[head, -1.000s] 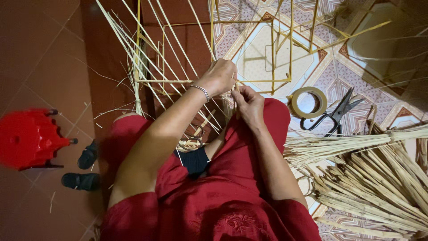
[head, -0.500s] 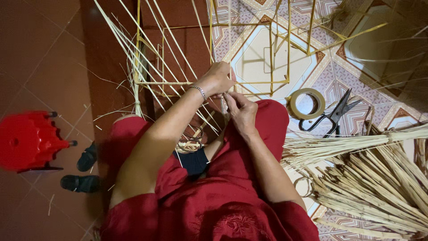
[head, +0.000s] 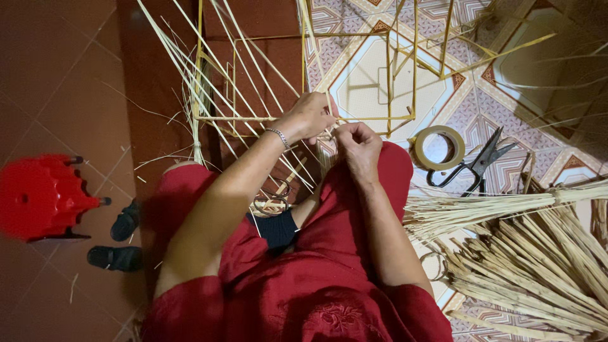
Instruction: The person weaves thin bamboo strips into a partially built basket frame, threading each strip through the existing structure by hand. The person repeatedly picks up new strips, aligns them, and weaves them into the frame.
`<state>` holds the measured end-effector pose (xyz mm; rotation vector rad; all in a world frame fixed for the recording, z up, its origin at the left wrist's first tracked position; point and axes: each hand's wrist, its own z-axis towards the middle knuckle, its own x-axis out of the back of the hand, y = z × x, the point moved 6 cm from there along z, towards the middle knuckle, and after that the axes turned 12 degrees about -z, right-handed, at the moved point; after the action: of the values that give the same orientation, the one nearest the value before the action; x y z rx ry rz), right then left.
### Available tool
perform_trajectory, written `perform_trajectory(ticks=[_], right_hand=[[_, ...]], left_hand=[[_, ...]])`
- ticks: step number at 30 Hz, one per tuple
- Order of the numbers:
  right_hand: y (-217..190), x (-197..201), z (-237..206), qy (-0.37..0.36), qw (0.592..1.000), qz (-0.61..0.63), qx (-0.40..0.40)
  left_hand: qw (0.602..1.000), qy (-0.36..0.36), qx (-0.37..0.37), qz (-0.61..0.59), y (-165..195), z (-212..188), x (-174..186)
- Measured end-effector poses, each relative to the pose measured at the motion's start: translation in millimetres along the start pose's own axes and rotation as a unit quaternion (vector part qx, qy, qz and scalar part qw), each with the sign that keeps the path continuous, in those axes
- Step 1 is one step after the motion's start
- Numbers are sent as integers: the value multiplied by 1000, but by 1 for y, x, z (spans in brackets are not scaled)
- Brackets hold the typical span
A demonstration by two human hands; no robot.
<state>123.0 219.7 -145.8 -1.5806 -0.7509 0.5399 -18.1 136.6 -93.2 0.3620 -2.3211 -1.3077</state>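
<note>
A box-shaped frame of thin bamboo sticks (head: 399, 117) stands on the floor in front of my knees, with several long pale straw strands (head: 209, 82) fanning up and to the left from it. My left hand (head: 310, 117), with a bracelet on the wrist, pinches strands against the frame's near horizontal stick. My right hand (head: 358, 145) is right beside it, fingers closed on the same strands at the stick. Both hands nearly touch. I sit with red-clothed legs (head: 304, 278) under my arms.
A tape roll (head: 438, 147) and black scissors (head: 474, 166) lie on the patterned tiles to the right. A big heap of bamboo strips and straw bundles (head: 532, 253) fills the lower right. A red plastic stool (head: 38, 197) and dark sandals (head: 120, 240) are at the left.
My hands have shifted slightly along the frame's near stick while working the strands; the right hand has moved closer to the left. The frame and the floor items stay put.
</note>
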Motion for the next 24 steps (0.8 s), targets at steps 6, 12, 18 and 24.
perform_trajectory(ticks=[6, 12, 18, 24], right_hand=[[-15, 3, -2, -23, 1000, -7, -8], [-12, 6, -4, -66, 993, 85, -41], [-27, 8, -16, -72, 994, 77, -15], [-99, 13, -21, 177, 799, -411, 402]], left_hand=[[998, -38, 28, 32, 8, -13, -2], [997, 15, -48, 63, 21, -23, -4], [993, 17, -103, -58, 18, -27, -1], [994, 30, -99, -33, 15, -29, -1]])
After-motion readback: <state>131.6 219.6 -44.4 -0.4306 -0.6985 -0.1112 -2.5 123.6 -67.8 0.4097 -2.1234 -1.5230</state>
